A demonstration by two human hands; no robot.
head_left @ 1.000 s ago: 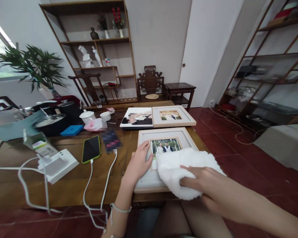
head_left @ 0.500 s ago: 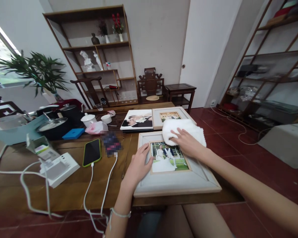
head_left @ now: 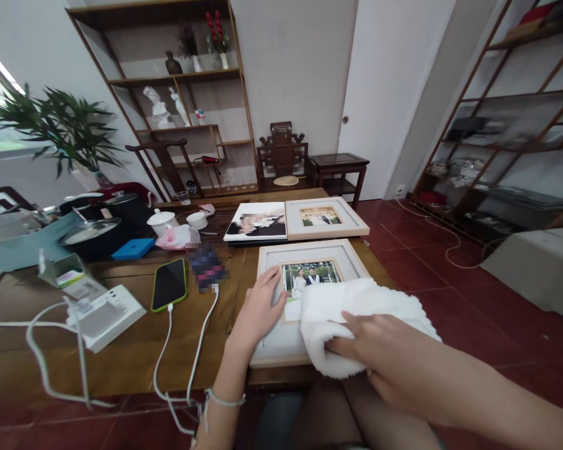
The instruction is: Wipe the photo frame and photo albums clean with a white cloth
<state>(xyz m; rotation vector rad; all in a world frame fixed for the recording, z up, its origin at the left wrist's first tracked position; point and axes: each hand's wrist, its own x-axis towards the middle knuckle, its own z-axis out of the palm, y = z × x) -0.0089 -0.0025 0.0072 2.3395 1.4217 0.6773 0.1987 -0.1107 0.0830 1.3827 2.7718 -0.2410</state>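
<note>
A framed photo (head_left: 281, 347) with a pale wooden border lies flat at the table's near edge. Its picture of two people on a swing is partly covered. My left hand (head_left: 260, 310) rests on the frame's left side, fingers stretched out and pressing lightly, holding nothing. In my right hand (head_left: 375, 350) is a bunched white cloth (head_left: 342, 300), fingers wrapped into its fold. The cloth lies over the frame's lower right part and hangs past the right edge.
Behind are a second framed photo (head_left: 351, 219) and a photo panel (head_left: 255, 222). To the left lie a green-cased phone (head_left: 169, 284), white cables (head_left: 199, 350), an opened white box (head_left: 107, 315), a blue box (head_left: 134, 249) and a lidded pan (head_left: 91, 234).
My right hand has drawn the white cloth from the frame's far right corner down towards me, to the near right. My left hand stays on the frame's left side.
</note>
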